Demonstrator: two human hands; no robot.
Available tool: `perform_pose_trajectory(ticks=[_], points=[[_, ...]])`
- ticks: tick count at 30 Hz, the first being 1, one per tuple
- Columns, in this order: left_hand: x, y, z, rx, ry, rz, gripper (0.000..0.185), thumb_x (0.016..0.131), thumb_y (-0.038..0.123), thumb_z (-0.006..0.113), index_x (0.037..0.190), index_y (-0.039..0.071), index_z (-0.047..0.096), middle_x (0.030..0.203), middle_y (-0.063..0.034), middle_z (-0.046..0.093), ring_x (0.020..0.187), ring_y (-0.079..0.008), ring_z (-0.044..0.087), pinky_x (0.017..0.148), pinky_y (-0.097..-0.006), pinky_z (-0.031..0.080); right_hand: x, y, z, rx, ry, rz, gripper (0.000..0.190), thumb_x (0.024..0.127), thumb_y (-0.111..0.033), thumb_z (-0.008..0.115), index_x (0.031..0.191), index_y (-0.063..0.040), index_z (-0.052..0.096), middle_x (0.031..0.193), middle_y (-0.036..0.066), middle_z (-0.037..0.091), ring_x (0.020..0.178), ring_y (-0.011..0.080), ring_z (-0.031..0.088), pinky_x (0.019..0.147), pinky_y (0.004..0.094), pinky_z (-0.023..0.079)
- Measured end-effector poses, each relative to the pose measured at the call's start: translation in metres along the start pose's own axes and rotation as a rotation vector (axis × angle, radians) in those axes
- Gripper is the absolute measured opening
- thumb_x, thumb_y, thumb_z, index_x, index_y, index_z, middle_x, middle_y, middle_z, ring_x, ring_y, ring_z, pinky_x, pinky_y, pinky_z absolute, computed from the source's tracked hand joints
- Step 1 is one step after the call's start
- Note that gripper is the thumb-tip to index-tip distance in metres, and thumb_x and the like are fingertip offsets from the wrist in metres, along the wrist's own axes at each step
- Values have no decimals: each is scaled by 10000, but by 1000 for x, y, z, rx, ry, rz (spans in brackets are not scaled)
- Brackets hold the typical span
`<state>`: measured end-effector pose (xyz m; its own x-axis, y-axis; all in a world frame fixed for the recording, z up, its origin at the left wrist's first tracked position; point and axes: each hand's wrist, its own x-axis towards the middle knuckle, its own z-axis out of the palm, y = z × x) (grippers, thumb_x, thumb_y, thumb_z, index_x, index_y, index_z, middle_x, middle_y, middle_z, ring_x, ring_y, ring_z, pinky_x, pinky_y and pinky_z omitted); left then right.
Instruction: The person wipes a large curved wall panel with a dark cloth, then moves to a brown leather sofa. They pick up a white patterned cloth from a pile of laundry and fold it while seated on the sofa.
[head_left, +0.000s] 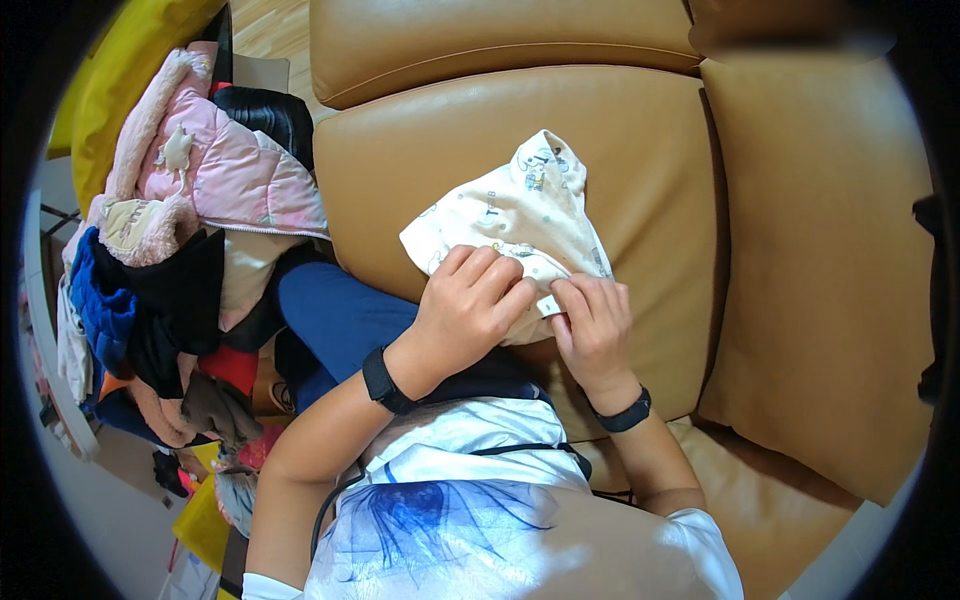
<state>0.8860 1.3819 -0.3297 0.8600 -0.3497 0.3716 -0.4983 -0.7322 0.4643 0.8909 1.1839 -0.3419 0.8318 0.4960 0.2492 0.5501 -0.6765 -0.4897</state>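
Note:
A white fabric garment printed with small cartoon figures lies partly folded on the tan leather sofa seat. My left hand grips its near edge, the fingers curled into the cloth. Close by on the right, my right hand pinches the same edge between thumb and fingers. A small white tab shows between the two hands. The cloth's far end rises to a rounded, bunched corner. The fingertips of my left hand are partly hidden in the fabric.
Heaped clothes stand on the left: a pink quilted jacket, a black garment and a blue one. Behind them is a yellow cover. A tan sofa cushion borders the right side. My blue-clad leg lies beside the seat.

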Motion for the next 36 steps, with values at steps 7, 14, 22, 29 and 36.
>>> perform_pose_trajectory(ticks=[7,14,22,29,36], points=[[-4,4,9,-43,-66,-37,185,717,171,710,852,94,608,860,-41,584,787,-219,574,719,-351,460,9,1,6,-10,25,-23,375,642,10,696,1005,-56,631,906,89,607,810,278,583,717,394,436],[-13,32,6,-98,-158,52,160,726,114,692,794,74,553,726,-50,494,651,-214,550,583,-324,450,6,4,6,-11,76,-71,248,678,-18,647,923,-49,622,844,78,583,769,263,573,686,385,422],[-2,17,6,-46,-74,-179,264,736,124,727,978,71,636,890,-52,618,786,-231,632,644,-343,514,-1,12,-1,-15,25,-133,264,673,-34,655,936,-57,640,857,63,572,787,250,572,719,389,435],[2,3,31,34,-78,-159,294,690,158,747,952,93,632,948,-58,606,876,-248,593,747,-356,478,1,8,-2,-12,2,-127,263,682,-47,716,939,-63,663,886,52,586,832,243,586,757,396,443],[9,13,14,-44,47,-121,272,671,74,700,917,63,582,890,-84,570,828,-263,577,727,-375,474,2,5,-5,-21,88,-113,282,638,-33,724,906,-65,643,893,63,573,840,253,589,761,403,443]])
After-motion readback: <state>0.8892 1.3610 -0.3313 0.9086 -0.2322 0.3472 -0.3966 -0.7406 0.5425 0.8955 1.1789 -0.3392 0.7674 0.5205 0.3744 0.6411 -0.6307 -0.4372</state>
